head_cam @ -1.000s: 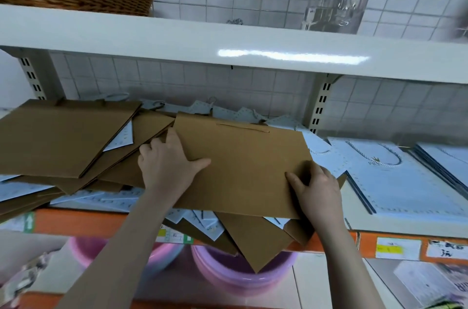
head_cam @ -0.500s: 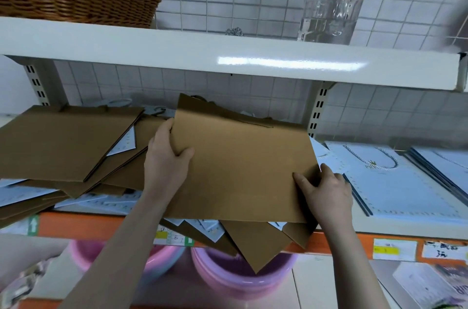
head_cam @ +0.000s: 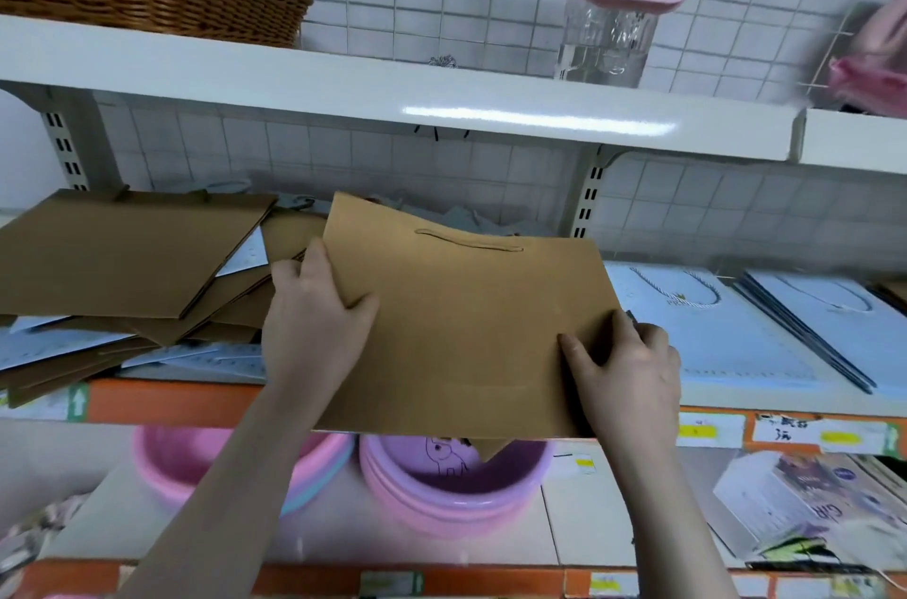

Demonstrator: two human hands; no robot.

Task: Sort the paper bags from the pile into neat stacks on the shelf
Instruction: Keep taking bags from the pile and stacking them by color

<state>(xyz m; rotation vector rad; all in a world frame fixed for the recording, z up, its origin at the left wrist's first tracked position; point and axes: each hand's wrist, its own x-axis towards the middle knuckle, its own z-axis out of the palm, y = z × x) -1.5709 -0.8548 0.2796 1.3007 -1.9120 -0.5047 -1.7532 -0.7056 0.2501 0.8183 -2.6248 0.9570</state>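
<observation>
At the left of the frame I see the unsorted pile [head_cam: 122, 284]: brown kraft bags lying at odd angles over pale blue ones, some corners hanging past the orange shelf edge [head_cam: 167, 399]. That heap looks well stocked, so I judge most of the sorting is left to do.

In the middle of the frame, my left hand [head_cam: 314, 323] grips the left edge of one brown kraft bag [head_cam: 466, 328], thumb on its top face and fingers curled under. The bag is flat, handle cord toward the wall, tilted slightly, with its near edge jutting over the shelf front above the purple basin [head_cam: 456, 480] on the lower level. My right hand [head_cam: 626, 372] holds the bag's lower right corner, thumb and forefinger pressed on top, the other fingers out of sight behind it.

To the right of the frame, pale blue bags [head_cam: 706, 333] lie in two fairly square stacks on the same shelf, so that colour is partly done. I see no tidy brown stack; this bag has no settled spot yet, as far as I can tell.
</observation>
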